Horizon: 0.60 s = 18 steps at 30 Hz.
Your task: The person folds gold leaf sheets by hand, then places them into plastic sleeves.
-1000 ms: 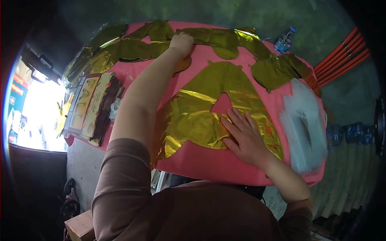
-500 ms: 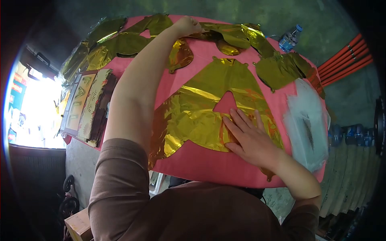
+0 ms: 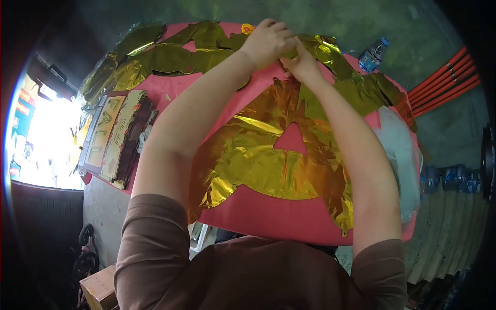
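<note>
A large flat gold foil letter balloon (image 3: 248,150), shaped like an A with a triangular hole, lies on the pink table (image 3: 268,216). Beyond its narrow top, my left hand (image 3: 267,44) and my right hand (image 3: 304,64) meet with fingers closed. Between them is gold foil, apparently from another flat balloon (image 3: 315,44) at the far edge; the fingers hide most of the grip. More flat gold foil balloons (image 3: 178,57) spread along the far left. Another balloon (image 3: 359,93) lies right of my right wrist.
A stack of printed packages (image 3: 116,137) sits on the table's left side. Clear plastic bags (image 3: 403,165) lie at the right edge. At the back right is a small water bottle (image 3: 373,55). Orange poles (image 3: 444,82) and large blue bottles (image 3: 454,178) stand beyond the table.
My right hand has left the large A balloon and moved up to meet my left hand. The left hand has shifted right. Foil at the far edge has moved, and the A's right side looks more creased.
</note>
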### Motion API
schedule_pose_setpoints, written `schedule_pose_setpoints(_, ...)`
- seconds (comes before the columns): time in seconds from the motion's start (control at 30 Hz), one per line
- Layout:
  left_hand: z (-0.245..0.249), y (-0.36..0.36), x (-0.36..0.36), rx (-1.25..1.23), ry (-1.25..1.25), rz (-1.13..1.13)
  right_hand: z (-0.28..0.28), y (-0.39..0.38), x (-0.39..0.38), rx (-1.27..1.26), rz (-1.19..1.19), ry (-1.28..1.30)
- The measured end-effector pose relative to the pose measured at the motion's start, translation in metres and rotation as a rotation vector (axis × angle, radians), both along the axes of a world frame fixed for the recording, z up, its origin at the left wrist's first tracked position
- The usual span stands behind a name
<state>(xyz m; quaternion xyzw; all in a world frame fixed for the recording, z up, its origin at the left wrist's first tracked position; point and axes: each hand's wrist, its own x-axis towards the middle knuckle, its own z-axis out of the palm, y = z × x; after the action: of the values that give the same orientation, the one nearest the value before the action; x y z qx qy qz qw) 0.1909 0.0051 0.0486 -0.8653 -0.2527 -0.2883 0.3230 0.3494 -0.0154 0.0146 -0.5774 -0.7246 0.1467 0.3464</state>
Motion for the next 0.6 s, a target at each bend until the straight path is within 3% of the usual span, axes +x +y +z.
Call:
schedule_pose_setpoints(0.07,0.001,-0.008,0.002,-0.059,0.026,-0.079,-0.001,0.017,-0.002,-0.251,-0.008,0.188)
schedule_pose_setpoints(0.17,-0.001,-0.013,0.0,0.125,-0.091,-0.273,0.026,0.019,0.013,-0.3,-0.133,0.381)
schedule_pose_setpoints(0.23,-0.013,-0.01,-0.008,-0.03,-0.301,-0.025,0.027,0.025,0.038,-0.167,-0.17,0.586)
schedule_pose_setpoints(0.27,-0.026,-0.001,-0.013,-0.208,-0.217,0.164,0.032,0.03,0.053,-0.171,-0.156,0.709)
schedule_pose_setpoints(0.3,-0.045,0.008,-0.018,-0.209,-0.223,0.166,0.039,0.033,0.069,-0.174,-0.143,0.831)
schedule_pose_setpoints(0.37,-0.072,0.02,-0.025,-0.508,-0.218,0.229,0.061,0.029,0.097,-0.13,-0.177,1.079)
schedule_pose_setpoints(0.4,-0.07,0.02,-0.027,-0.507,-0.225,0.224,0.075,0.028,0.12,-0.109,-0.215,0.998)
schedule_pose_setpoints(0.47,-0.069,0.016,-0.028,-0.776,-0.016,0.418,0.101,0.025,0.175,0.034,-0.259,0.892)
schedule_pose_setpoints(0.57,-0.073,0.017,-0.029,-0.75,-0.013,0.399,0.165,-0.004,0.237,0.305,-0.316,0.941)
schedule_pose_setpoints(0.6,-0.073,0.018,-0.029,-0.749,-0.015,0.396,0.181,-0.007,0.279,0.381,-0.311,0.74)
